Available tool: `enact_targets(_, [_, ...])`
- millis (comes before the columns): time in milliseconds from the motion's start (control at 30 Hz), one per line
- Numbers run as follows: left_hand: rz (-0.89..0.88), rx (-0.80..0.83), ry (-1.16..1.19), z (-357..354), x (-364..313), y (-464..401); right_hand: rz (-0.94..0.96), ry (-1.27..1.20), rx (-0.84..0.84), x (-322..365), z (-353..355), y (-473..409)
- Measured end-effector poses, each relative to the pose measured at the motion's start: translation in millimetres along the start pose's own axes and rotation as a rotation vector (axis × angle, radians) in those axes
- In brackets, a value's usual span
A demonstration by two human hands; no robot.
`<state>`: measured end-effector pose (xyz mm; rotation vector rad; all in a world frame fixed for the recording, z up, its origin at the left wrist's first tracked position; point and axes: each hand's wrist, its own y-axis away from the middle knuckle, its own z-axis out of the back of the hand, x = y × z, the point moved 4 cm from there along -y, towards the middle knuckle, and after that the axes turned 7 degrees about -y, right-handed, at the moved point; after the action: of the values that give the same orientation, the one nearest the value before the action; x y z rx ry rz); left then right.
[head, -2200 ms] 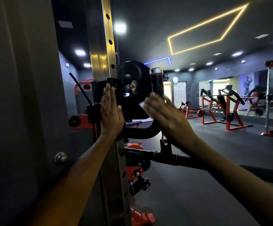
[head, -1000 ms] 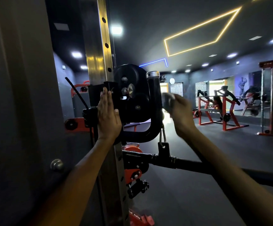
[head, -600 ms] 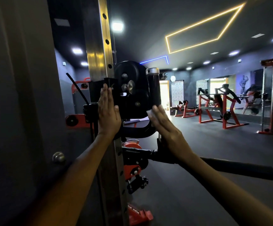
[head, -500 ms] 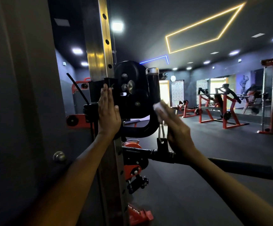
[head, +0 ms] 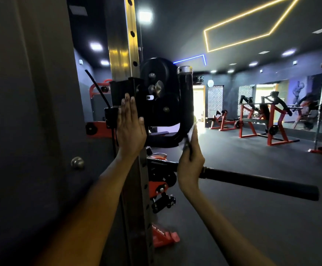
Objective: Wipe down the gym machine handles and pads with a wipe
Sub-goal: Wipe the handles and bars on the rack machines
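Observation:
A black J-shaped handle (head: 185, 96) with a chrome cap curves round a black pulley housing (head: 159, 104) on a steel upright (head: 120, 45). My right hand (head: 191, 158) stands edge-on with straight fingers and presses a white wipe (head: 191, 132) against the lower bend of that handle. My left hand (head: 130, 127) lies flat, fingers straight up, against the black carriage on the upright. Below, a long black bar handle (head: 262, 182) sticks out to the right, partly behind my right wrist.
A dark wall panel with a round knob (head: 77, 162) fills the left. Red brackets and a red foot (head: 164, 239) sit low on the upright. Red and black machines (head: 260, 120) and a mirror stand far right across dark rubber floor.
My right hand has slid the wipe down the black handle from its upright part to the lower bend and turned edge-on. My left hand has stayed flat on the carriage.

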<state>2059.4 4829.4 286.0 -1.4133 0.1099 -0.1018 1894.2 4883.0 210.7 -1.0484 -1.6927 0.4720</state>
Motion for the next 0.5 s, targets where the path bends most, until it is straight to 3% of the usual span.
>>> enact_targets(100, [-0.025, -0.002, 0.035, 0.8, 1.5, 4.7, -0.199, -0.140, -0.005, -9.7, 4.4, -2.7])
enact_targets(167, [-0.034, 0.000, 0.061, -0.2, 3.3, 4.8, -0.334, -0.180, 0.085, -12.9, 10.7, -9.3])
enact_targets(233, [-0.031, 0.001, 0.086, -0.3, 4.4, 4.6, -0.483, -0.096, 0.240, -10.9, 14.5, -14.5])
enact_targets(300, [-0.046, 0.017, 0.097, -1.5, 5.9, 6.6, -0.565, -0.037, 0.223, -5.7, 23.7, -24.2])
enact_targets(400, [-0.083, 0.026, 0.098, -3.1, 7.4, 12.9, -0.411, -0.167, 0.055, 12.1, 22.6, -49.9])
enact_targets(500, [-0.085, 0.031, 0.098, -5.1, 8.2, 15.6, -0.308, -0.202, 0.109, 15.8, 3.9, -53.9])
